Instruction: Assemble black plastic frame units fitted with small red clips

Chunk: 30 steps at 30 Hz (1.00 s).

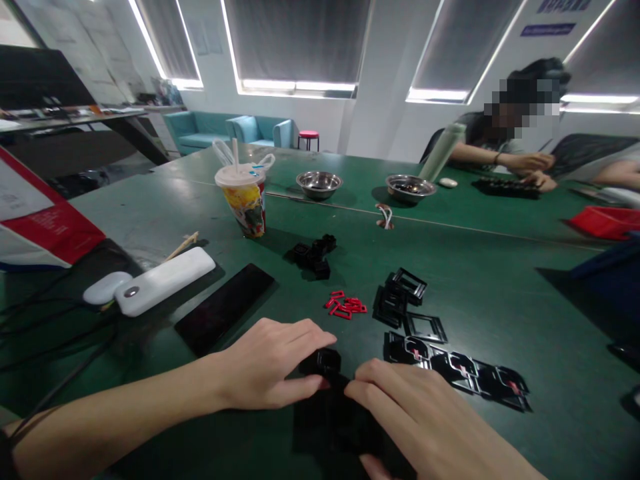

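A small black plastic part [323, 361] sits between the thumb and fingers of my left hand [273, 363], just above the table. My right hand [417, 410] curls in from the right, its fingertips pressed on the near end of the same dark part; the outline there melts into shadow. Beyond the hands lies a small pile of red plastic clips [345, 305]. To the right of it are several black square frames [393, 303], some stacked. Nearer me, a row of black plates with red bits [457, 367] runs beside my right hand.
Black blocks [315, 255] lie in a heap beyond the clips. Left stand a phone [225, 308], a white device [167, 280] and a lidded drink cup [245, 200]. Two metal bowls [320, 185] sit farther back. A co-worker [520, 127] handles black parts across the green table [475, 267].
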Each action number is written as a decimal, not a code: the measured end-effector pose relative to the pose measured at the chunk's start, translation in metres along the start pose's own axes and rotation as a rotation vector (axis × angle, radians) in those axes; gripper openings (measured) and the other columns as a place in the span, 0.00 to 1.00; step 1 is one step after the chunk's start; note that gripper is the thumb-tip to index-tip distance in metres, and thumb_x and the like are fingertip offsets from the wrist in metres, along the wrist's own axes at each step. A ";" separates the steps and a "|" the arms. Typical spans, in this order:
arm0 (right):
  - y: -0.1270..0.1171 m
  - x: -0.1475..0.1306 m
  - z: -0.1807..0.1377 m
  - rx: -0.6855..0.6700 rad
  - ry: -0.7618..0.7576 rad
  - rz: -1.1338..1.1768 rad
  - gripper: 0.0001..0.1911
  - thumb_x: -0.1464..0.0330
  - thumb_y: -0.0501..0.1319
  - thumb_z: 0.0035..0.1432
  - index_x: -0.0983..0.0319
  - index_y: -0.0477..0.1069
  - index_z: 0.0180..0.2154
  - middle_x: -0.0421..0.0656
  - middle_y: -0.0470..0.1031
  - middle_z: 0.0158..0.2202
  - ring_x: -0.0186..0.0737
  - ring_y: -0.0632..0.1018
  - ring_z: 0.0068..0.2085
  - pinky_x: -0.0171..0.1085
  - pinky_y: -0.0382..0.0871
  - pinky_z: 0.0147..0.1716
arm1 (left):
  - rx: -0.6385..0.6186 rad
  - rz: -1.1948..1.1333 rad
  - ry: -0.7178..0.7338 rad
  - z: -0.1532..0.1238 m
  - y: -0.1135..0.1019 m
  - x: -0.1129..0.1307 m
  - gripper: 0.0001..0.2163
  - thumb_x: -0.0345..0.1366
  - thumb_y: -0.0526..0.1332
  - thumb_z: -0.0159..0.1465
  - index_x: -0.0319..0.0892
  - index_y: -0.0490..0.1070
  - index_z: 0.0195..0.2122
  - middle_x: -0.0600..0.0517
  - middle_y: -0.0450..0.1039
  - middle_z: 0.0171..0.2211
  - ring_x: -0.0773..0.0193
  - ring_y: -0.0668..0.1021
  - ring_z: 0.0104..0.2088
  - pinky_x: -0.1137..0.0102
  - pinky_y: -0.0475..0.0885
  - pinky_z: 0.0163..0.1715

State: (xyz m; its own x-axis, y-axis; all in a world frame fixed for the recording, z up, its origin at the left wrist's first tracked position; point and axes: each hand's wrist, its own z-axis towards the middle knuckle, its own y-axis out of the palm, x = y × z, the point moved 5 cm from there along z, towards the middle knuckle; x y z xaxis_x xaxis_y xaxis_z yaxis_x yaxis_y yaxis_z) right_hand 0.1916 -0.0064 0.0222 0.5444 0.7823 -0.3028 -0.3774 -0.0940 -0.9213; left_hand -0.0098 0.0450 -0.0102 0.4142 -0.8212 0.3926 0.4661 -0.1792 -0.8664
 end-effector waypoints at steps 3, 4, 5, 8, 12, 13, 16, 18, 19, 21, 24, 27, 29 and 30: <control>-0.003 -0.003 -0.001 0.029 -0.016 -0.008 0.27 0.71 0.68 0.53 0.60 0.71 0.56 0.43 0.81 0.51 0.47 0.82 0.47 0.43 0.76 0.43 | -0.024 0.009 -0.010 0.000 0.002 -0.001 0.15 0.41 0.59 0.76 0.42 0.67 0.61 0.47 0.80 0.52 0.55 0.85 0.48 0.65 0.79 0.42; -0.003 -0.003 -0.001 0.032 -0.014 -0.005 0.26 0.71 0.68 0.54 0.59 0.71 0.56 0.43 0.81 0.51 0.47 0.82 0.48 0.43 0.76 0.43 | -0.031 0.005 -0.007 0.000 0.002 -0.002 0.14 0.40 0.59 0.76 0.42 0.68 0.60 0.47 0.80 0.51 0.56 0.85 0.47 0.66 0.79 0.41; -0.004 -0.004 -0.001 0.034 -0.011 -0.003 0.26 0.72 0.67 0.54 0.59 0.71 0.55 0.43 0.81 0.51 0.46 0.82 0.48 0.42 0.76 0.43 | -0.037 -0.002 -0.001 0.000 0.003 -0.002 0.13 0.40 0.58 0.76 0.42 0.69 0.59 0.48 0.80 0.50 0.57 0.85 0.46 0.66 0.78 0.41; -0.005 -0.004 0.000 0.026 0.008 0.013 0.22 0.72 0.66 0.55 0.58 0.70 0.52 0.40 0.82 0.46 0.44 0.82 0.42 0.41 0.76 0.40 | -0.045 -0.022 0.033 0.000 0.003 0.000 0.12 0.40 0.58 0.76 0.43 0.70 0.57 0.49 0.80 0.49 0.58 0.85 0.45 0.68 0.77 0.39; -0.007 -0.004 0.003 0.049 -0.021 -0.013 0.22 0.72 0.63 0.56 0.58 0.68 0.53 0.39 0.82 0.42 0.43 0.82 0.39 0.41 0.75 0.37 | -0.057 -0.034 0.081 0.000 0.003 0.003 0.12 0.41 0.58 0.77 0.42 0.71 0.55 0.48 0.81 0.47 0.59 0.84 0.42 0.69 0.76 0.37; -0.008 -0.004 0.003 0.062 -0.034 -0.026 0.22 0.72 0.62 0.56 0.58 0.68 0.53 0.39 0.82 0.42 0.44 0.82 0.38 0.42 0.75 0.37 | -0.057 -0.044 0.088 0.000 0.003 0.003 0.12 0.41 0.57 0.76 0.42 0.71 0.55 0.48 0.81 0.46 0.59 0.84 0.42 0.69 0.76 0.37; -0.009 -0.004 0.003 0.089 -0.047 -0.066 0.21 0.71 0.60 0.57 0.60 0.67 0.53 0.41 0.82 0.41 0.44 0.83 0.38 0.42 0.75 0.36 | -0.045 -0.068 0.099 0.001 0.001 0.005 0.11 0.40 0.58 0.75 0.42 0.71 0.53 0.48 0.81 0.44 0.60 0.83 0.39 0.69 0.74 0.35; -0.010 -0.003 0.004 0.092 -0.041 -0.080 0.19 0.70 0.59 0.58 0.60 0.67 0.53 0.41 0.82 0.40 0.44 0.83 0.37 0.41 0.75 0.36 | -0.039 -0.067 0.100 0.001 0.001 0.006 0.10 0.39 0.58 0.73 0.42 0.70 0.52 0.49 0.80 0.43 0.60 0.83 0.38 0.69 0.74 0.33; -0.010 -0.003 0.004 0.093 -0.040 -0.086 0.18 0.70 0.58 0.59 0.59 0.67 0.52 0.41 0.82 0.39 0.43 0.83 0.36 0.41 0.75 0.35 | -0.036 -0.064 0.100 0.001 0.001 0.006 0.10 0.38 0.59 0.73 0.42 0.70 0.52 0.49 0.80 0.43 0.60 0.83 0.38 0.69 0.74 0.33; -0.010 -0.003 0.004 0.100 -0.046 -0.103 0.17 0.69 0.57 0.61 0.60 0.67 0.52 0.41 0.82 0.38 0.43 0.83 0.35 0.41 0.75 0.34 | -0.033 -0.060 0.100 0.001 0.002 0.006 0.10 0.38 0.59 0.72 0.42 0.70 0.52 0.49 0.80 0.43 0.60 0.83 0.37 0.68 0.74 0.33; -0.009 -0.003 0.004 0.138 -0.067 -0.141 0.15 0.68 0.54 0.65 0.61 0.67 0.53 0.42 0.82 0.38 0.43 0.83 0.34 0.41 0.75 0.32 | -0.037 -0.066 0.104 0.001 0.004 0.006 0.11 0.38 0.59 0.71 0.42 0.70 0.52 0.49 0.80 0.43 0.60 0.82 0.37 0.68 0.73 0.32; -0.007 -0.001 0.004 0.162 -0.062 -0.170 0.14 0.68 0.53 0.68 0.61 0.67 0.53 0.43 0.83 0.39 0.44 0.83 0.35 0.41 0.75 0.32 | -0.042 -0.075 0.104 0.000 0.005 0.005 0.11 0.37 0.58 0.70 0.42 0.70 0.52 0.49 0.80 0.42 0.60 0.82 0.36 0.68 0.73 0.32; -0.006 -0.001 0.005 0.160 -0.058 -0.177 0.14 0.68 0.53 0.69 0.62 0.67 0.54 0.43 0.83 0.39 0.44 0.84 0.35 0.41 0.76 0.31 | -0.039 -0.084 0.105 0.000 0.004 0.005 0.12 0.37 0.59 0.70 0.42 0.71 0.52 0.49 0.80 0.42 0.60 0.82 0.36 0.68 0.74 0.32; -0.006 -0.001 0.005 0.163 -0.062 -0.180 0.14 0.68 0.53 0.70 0.62 0.67 0.54 0.44 0.83 0.39 0.43 0.84 0.34 0.41 0.76 0.31 | -0.034 -0.090 0.106 0.000 0.003 0.005 0.12 0.38 0.59 0.70 0.41 0.71 0.53 0.49 0.80 0.42 0.60 0.83 0.37 0.68 0.74 0.33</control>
State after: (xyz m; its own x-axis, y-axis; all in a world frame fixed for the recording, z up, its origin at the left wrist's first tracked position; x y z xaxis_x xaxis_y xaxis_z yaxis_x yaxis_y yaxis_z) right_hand 0.1894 -0.0034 0.0292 0.5686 0.8141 -0.1177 -0.3974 0.1467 -0.9058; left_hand -0.0056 0.0402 -0.0110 0.2862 -0.8533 0.4359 0.4701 -0.2714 -0.8399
